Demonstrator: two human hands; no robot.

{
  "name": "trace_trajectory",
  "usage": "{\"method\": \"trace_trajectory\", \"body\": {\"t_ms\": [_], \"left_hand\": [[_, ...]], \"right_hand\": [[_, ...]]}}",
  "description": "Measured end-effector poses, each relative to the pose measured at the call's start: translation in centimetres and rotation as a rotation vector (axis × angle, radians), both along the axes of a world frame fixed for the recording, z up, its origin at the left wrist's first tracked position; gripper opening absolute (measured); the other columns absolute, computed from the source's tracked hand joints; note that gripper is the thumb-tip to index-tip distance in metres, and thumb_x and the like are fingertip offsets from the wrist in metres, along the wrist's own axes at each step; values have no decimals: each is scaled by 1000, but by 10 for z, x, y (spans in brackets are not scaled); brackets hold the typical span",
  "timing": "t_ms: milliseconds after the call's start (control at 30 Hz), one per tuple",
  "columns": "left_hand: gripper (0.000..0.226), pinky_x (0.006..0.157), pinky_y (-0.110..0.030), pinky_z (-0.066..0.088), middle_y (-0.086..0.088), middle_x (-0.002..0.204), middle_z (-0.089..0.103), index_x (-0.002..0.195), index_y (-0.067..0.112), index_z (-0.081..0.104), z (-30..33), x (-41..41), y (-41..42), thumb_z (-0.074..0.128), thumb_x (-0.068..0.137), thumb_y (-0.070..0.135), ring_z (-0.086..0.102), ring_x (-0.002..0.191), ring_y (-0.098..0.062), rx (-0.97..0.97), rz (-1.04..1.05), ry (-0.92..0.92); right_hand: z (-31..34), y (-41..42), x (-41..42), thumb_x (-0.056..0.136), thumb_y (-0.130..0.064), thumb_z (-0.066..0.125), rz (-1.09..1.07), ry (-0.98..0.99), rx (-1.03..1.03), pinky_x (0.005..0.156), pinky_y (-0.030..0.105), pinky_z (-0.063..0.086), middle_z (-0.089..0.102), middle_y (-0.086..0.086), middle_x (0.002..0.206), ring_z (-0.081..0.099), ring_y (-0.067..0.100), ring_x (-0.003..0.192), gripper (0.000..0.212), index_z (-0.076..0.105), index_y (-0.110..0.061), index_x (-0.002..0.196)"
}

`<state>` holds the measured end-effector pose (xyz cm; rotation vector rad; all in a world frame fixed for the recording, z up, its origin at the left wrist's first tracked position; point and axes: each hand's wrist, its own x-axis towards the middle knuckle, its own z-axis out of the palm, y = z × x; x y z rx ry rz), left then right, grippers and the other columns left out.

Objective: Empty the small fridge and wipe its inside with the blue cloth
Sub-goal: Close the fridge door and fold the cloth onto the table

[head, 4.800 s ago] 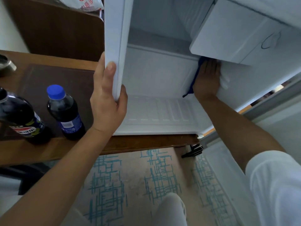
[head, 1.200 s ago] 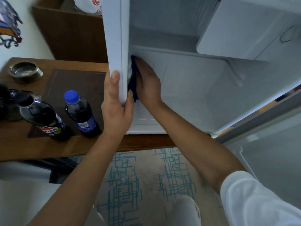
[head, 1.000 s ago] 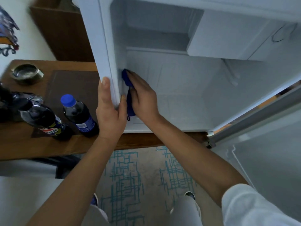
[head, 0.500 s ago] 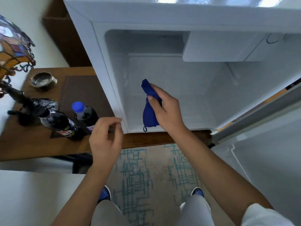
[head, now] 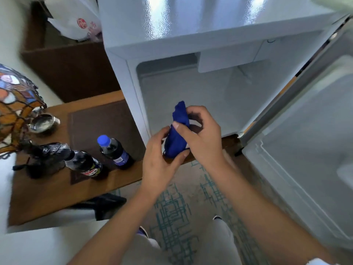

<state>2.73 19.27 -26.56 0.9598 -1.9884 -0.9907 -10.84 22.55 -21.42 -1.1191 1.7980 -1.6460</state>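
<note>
Bunching: blue cloth (head: 176, 131) between both hands, just outside fridge (head: 191, 35) opening.
Grasping: right hand (head: 200, 135) pinching cloth top; left hand (head: 160, 159) cupping its bottom.
Standing: two bottles (head: 114, 152) on left table, fridge looking emptied.
Calling next: probably refolding, then wiping remaining surfaces.

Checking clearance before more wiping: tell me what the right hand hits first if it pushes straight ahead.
Probably the fridge's back wall. The right hand, gripping the blue cloth with the left hand, faces the empty cavity; depth is unclear.
</note>
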Motion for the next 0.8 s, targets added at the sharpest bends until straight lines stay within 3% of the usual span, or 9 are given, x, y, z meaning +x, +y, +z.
{"method": "trace_trajectory", "body": {"t_ms": [167, 300, 433, 567, 667, 800], "left_hand": [[43, 90, -19, 52, 11, 118, 63, 133, 13, 62, -2, 1, 5, 69, 92, 25, 63, 104, -6, -41, 15, -52], [26, 85, -15, 53, 20, 109, 68, 125, 20, 65, -1, 0, 29, 67, 99, 17, 66, 98, 4, 81, -7, -32], [25, 79, -10, 49, 32, 98, 69, 114, 31, 62, 9, -16, 45, 62, 101, 9, 66, 92, 6, 248, -14, 9], [17, 76, -17, 53, 24, 94, 72, 106, 29, 64, 25, -29, 52, 63, 94, 16, 67, 87, 1, 402, -50, 96], [16, 74, -18, 55, 21, 92, 71, 104, 24, 64, 35, -33, 61, 67, 92, 13, 66, 85, 1, 421, -75, 100], [24, 74, -18, 54, 21, 92, 70, 104, 25, 62, 50, -37, 75, 71, 83, 20, 66, 86, 1, 444, -49, 86]], "right_hand": [[-13, 23, -7, 82, -13, 87, -33, -122, -5, 89, 28, 60, 67, -8, 112, 66, 2, 104, 47, 56, -17, 116], [-25, 52, -23, 83, -20, 87, -13, -193, 71, 86, 27, 59, 67, -8, 116, 67, 4, 106, 56, 55, -18, 129], [-35, 73, -44, 82, -37, 84, 55, -225, 129, 89, 32, 59, 70, -1, 111, 69, 15, 103, 61, 58, -23, 134], [-34, 82, -67, 75, -54, 81, 134, -245, 187, 87, 44, 59, 74, 5, 105, 70, 23, 97, 45, 70, -24, 108], [-29, 88, -79, 74, -54, 81, 154, -256, 183, 78, 36, 56, 69, 8, 98, 66, 18, 88, 34, 64, -27, 87], [-17, 104, -87, 82, -39, 81, 261, -356, 195, 70, 32, 48, 59, 0, 78, 57, 13, 75, 34, 55, -17, 81]]}}
